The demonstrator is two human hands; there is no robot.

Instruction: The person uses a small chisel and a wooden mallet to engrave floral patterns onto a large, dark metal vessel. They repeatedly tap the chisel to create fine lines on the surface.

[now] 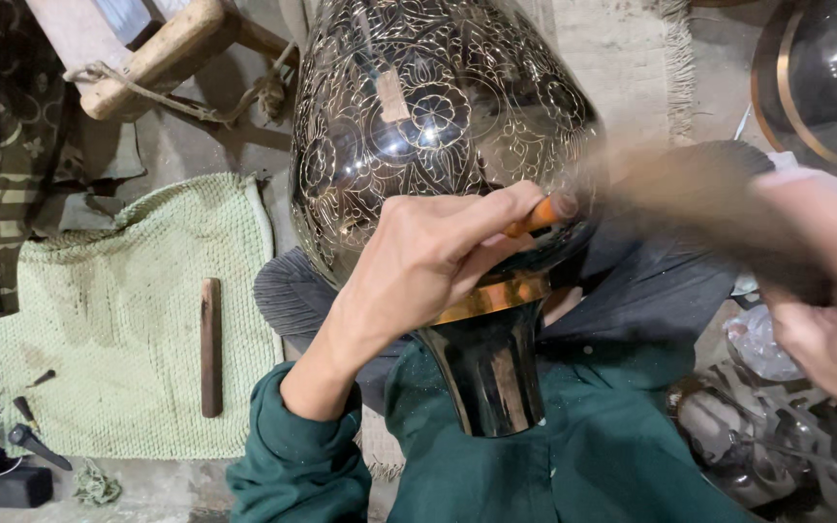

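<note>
- Right hand [825, 300], blurred, grips a dark mallet [709, 208].
- Left hand [428, 261] pinches an orange chisel [540, 215] against a black engraved vase [438, 145].
- Green mat [118, 320] covers the floor.

Small tan rectangular label [392, 95] stuck on engraved vase [438, 126].

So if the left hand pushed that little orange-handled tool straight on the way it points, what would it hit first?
Most likely the engraved black vase: the left hand rests against it, and the tool points along its lower curve towards the blurred right hand. Depth is hard to judge.
</note>
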